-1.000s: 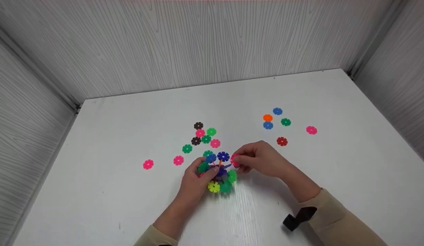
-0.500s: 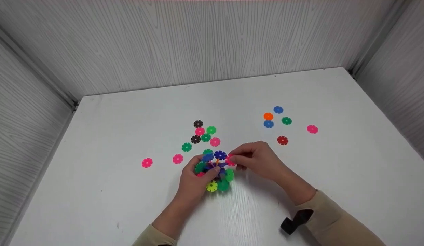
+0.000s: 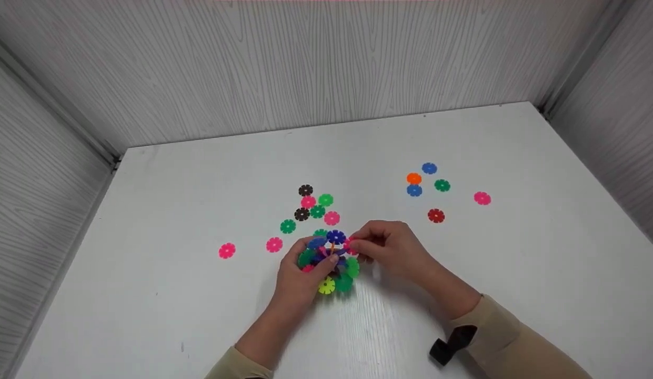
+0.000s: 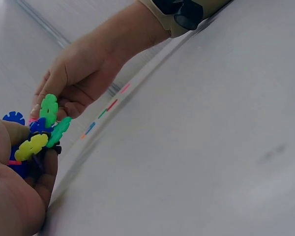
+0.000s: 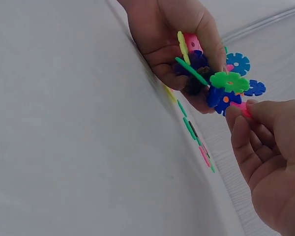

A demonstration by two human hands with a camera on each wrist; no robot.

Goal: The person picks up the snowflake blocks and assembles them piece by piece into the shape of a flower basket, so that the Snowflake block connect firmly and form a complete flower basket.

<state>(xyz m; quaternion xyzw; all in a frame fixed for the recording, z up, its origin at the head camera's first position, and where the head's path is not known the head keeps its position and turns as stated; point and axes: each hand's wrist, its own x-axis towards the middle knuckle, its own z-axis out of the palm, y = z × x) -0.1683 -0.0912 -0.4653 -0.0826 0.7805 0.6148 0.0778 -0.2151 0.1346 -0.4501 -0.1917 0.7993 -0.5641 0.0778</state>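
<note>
My left hand [image 3: 302, 271] grips a cluster of interlocking notched plastic discs, its thumb lying across the top. Blue, green, yellow and pink discs stick out around the cluster, among them a yellow disc [image 4: 32, 147] and a light green disc [image 5: 229, 81]. Between thumb and index finger, my right hand [image 3: 394, 247] pinches a pink notched disc [image 5: 242, 109]. That pink disc meets a dark blue disc [image 5: 227, 102] on the cluster's right side. The palm side of the cluster is hidden by the left fingers.
Loose notched discs lie flat on the white table [image 3: 147, 316]. Beyond the left hand are several, including a black disc [image 3: 305, 190] and a pink disc [image 3: 227, 250]. Farther right lie an orange disc [image 3: 414, 179] and a red disc [image 3: 436, 216]. Pale wood-grain panels [image 3: 326, 63] border the table.
My right hand has moved left with the pink disc, bringing it from beside the cluster up against the blue disc. The left hand keeps its grip, with the cluster shifted slightly left.
</note>
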